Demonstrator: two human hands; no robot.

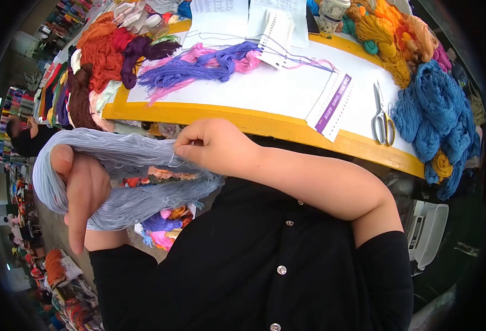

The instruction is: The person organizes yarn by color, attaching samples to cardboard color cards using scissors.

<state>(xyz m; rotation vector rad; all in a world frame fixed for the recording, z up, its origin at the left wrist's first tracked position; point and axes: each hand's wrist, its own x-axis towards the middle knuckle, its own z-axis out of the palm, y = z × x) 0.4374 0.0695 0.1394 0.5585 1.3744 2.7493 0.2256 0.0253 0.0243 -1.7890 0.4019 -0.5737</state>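
Right hand (218, 144): thumb and finger pinched together on strands of the one grey-blue skein (143, 146), in front of the table's near edge. Left hand (86, 185) sits through the skein's loop, digits spread apart, yarn wrapped around it. Counts on the table (248, 121): one scissors (383, 118), one purple-banded card (333, 105), one punched white card (276, 38), one patterned cup (331, 15), one violet-and-pink yarn bundle (201, 66). Scissors handles lie near the yellow front edge; card's lower end overlaps it. Widest white surface runs between bundle and purple-banded card; narrower strip between card and scissors. Blue yarn (438, 116) hangs past the right edge.
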